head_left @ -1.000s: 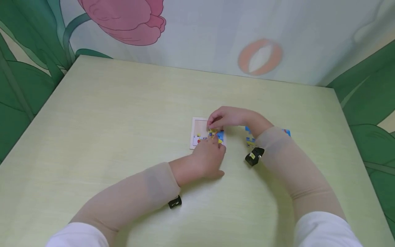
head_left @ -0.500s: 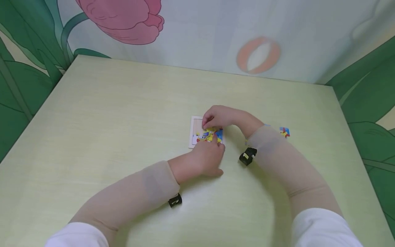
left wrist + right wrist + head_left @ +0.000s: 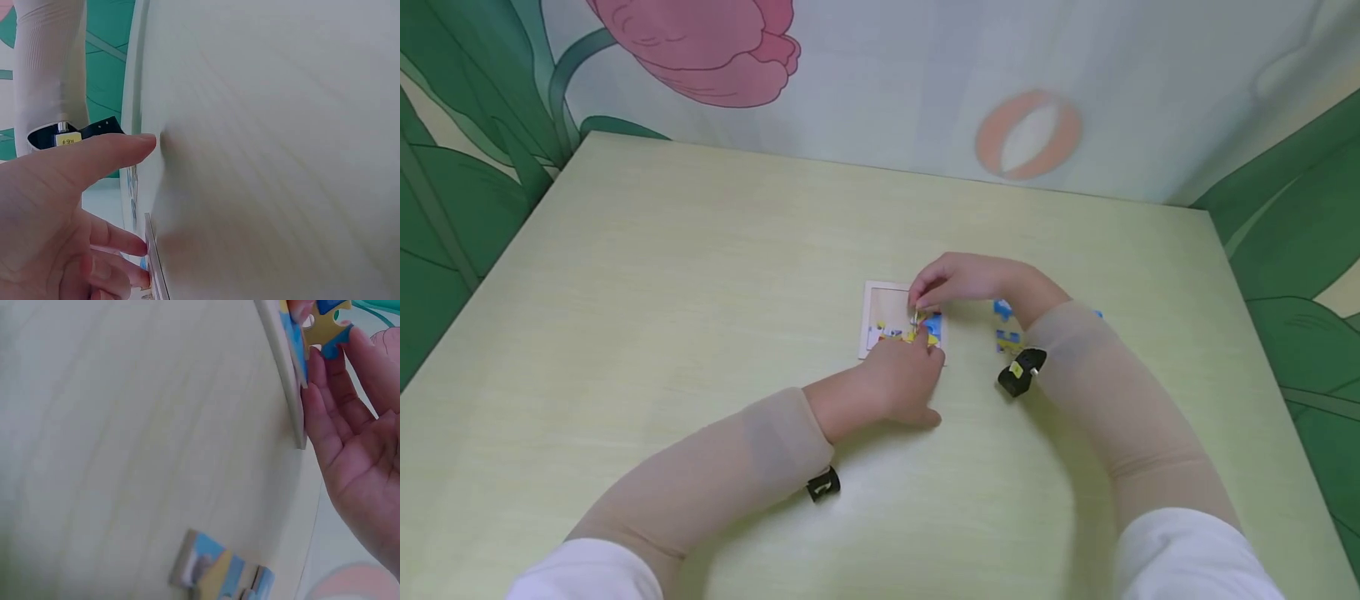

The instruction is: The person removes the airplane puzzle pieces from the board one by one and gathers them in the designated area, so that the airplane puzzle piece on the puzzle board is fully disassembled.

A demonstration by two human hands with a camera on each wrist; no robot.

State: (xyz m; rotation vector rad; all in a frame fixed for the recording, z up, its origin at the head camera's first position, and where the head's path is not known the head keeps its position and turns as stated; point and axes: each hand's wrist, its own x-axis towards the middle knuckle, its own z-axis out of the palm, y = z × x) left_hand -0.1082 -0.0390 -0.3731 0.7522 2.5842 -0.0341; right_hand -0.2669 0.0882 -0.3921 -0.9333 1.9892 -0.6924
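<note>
A small square puzzle tray [image 3: 866, 321] with a pale rim lies mid-table in the head view, partly filled with colourful pieces along its near and right side. My left hand [image 3: 901, 379] rests at its near edge, index finger stretched onto the pieces and thumb held out to the side. Over the tray, my right hand [image 3: 958, 279] pinches a jigsaw piece [image 3: 325, 331], yellow and blue, between thumb and fingers. That piece is tilted up on edge above the filled part. Fingers hide some of the tray's pieces.
Loose jigsaw pieces [image 3: 1009, 341] lie right of the tray, some hidden under the right forearm. A black wrist camera [image 3: 1022, 372] hangs below that forearm, close to them. The pale table [image 3: 700, 275] meets a printed curtain [image 3: 887, 92] at the back.
My right hand went left over the tray, then came back right and slightly up, with the piece now steeper. My left hand has barely moved.
</note>
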